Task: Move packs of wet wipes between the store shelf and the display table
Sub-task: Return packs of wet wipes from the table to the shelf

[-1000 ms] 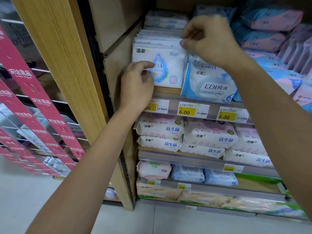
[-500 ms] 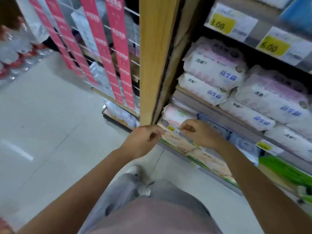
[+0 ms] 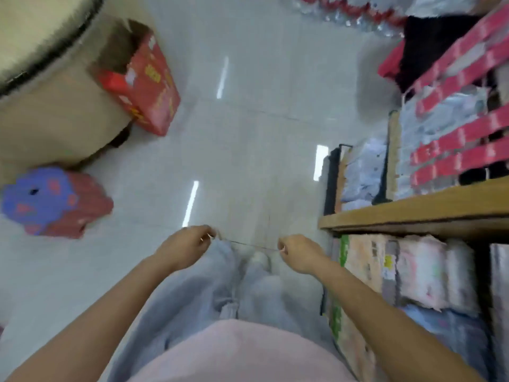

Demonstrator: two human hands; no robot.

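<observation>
Packs of wet wipes [image 3: 421, 274] lie stacked on the store shelf [image 3: 413, 215] at the right. In front of the person's legs, the left hand [image 3: 184, 246] and the right hand [image 3: 300, 253], fingers curled, each pinch one end of a thin strip [image 3: 248, 244] stretched between them; blur hides what it is. A round table [image 3: 55, 114] and a red box [image 3: 148, 84] stand on the tiled floor [image 3: 261, 92] at the left.

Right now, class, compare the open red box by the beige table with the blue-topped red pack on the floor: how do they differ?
The red box has its top flaps open, showing brown cardboard; the blue-topped pack looks closed. The red box sits next to the beige table; the blue-topped pack lies apart from it, nearer the person. Both have red sides and rest on the floor.
</observation>
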